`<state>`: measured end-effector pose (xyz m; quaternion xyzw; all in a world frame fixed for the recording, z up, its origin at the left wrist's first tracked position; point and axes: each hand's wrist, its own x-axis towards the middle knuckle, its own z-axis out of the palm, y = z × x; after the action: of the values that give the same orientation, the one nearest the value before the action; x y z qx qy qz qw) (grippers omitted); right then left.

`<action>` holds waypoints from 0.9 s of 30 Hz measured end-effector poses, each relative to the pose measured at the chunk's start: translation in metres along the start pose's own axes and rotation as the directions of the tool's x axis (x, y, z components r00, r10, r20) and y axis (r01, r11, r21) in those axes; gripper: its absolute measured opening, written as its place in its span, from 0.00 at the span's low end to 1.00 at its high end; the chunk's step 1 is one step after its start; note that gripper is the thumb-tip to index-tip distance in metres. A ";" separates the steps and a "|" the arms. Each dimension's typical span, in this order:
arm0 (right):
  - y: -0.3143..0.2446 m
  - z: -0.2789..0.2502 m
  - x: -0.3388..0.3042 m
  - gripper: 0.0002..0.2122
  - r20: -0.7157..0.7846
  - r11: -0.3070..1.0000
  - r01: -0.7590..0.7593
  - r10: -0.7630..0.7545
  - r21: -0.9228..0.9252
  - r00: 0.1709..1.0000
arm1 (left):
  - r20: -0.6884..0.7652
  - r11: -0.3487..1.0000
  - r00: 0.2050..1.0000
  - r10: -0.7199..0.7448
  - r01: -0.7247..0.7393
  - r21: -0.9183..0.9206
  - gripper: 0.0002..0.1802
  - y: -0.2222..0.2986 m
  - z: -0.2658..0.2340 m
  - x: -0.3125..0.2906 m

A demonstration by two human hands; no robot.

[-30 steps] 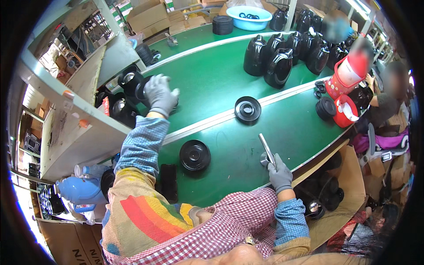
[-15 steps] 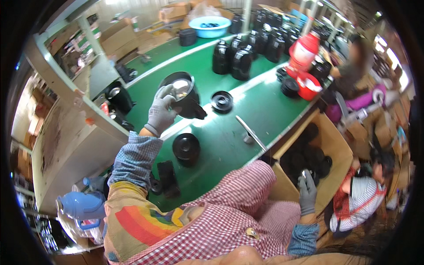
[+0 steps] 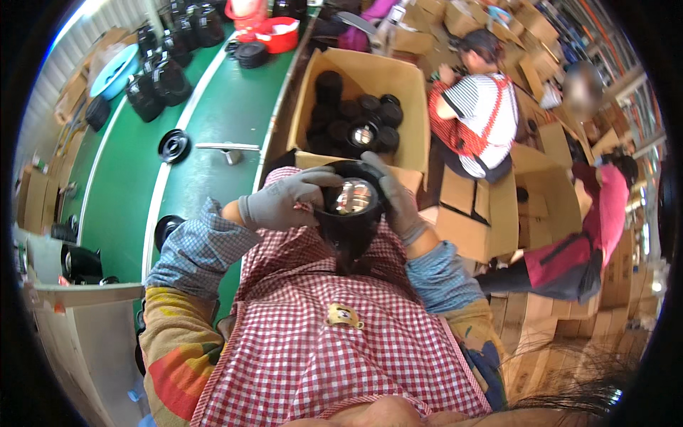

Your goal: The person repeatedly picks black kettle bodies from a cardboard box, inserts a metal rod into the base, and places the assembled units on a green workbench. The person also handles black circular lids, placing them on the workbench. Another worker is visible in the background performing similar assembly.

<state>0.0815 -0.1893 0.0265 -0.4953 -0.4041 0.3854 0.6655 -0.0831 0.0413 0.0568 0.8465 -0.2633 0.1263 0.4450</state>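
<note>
Over my lap, a black spouted jug part (image 3: 347, 233) with a shiny, mirror-like round inside is tilted toward me, its spout pointing down. My left hand (image 3: 293, 199), in a grey glove, grips its left side with bent fingers. On the opposite side my right hand (image 3: 398, 199), also gloved, is wrapped round the rim. Just beyond the hands stands a cardboard box (image 3: 299, 158) of black round parts (image 3: 348, 110), one with a shiny centre.
The green workbench (image 3: 114, 206) lies to my left, bearing a black ring-shaped lid (image 3: 174, 146), a metal T-shaped fixture (image 3: 228, 148), black jugs (image 3: 171, 82) and a red basin (image 3: 277, 35). A co-worker (image 3: 480, 107) sits at the right among cardboard boxes (image 3: 480, 224).
The view has turned right. My left hand has brought the spouted jug part from above the bench to my lap. My right hand has left the box and joined it on the part.
</note>
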 end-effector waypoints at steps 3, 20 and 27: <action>0.070 -0.010 -0.019 0.31 -0.147 0.994 -0.066 0.053 -0.082 0.988 | 0.210 0.969 0.955 -0.211 0.232 -0.084 0.15 -0.006 0.012 -0.010; 0.064 -0.036 -0.036 0.62 0.235 0.738 0.222 -0.088 -0.638 0.968 | -0.279 0.427 0.486 -0.828 0.225 -0.876 0.29 -0.016 0.068 -0.141; 0.020 0.008 -0.006 0.61 0.073 0.781 0.281 -0.291 -0.558 0.954 | -0.142 0.135 0.369 -0.919 -0.045 -0.990 0.33 -0.014 0.084 -0.132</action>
<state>0.0694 -0.1874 0.0072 -0.6053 -0.5642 0.1396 0.5439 -0.1861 0.0228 -0.0601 0.3129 0.2625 0.1423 0.9016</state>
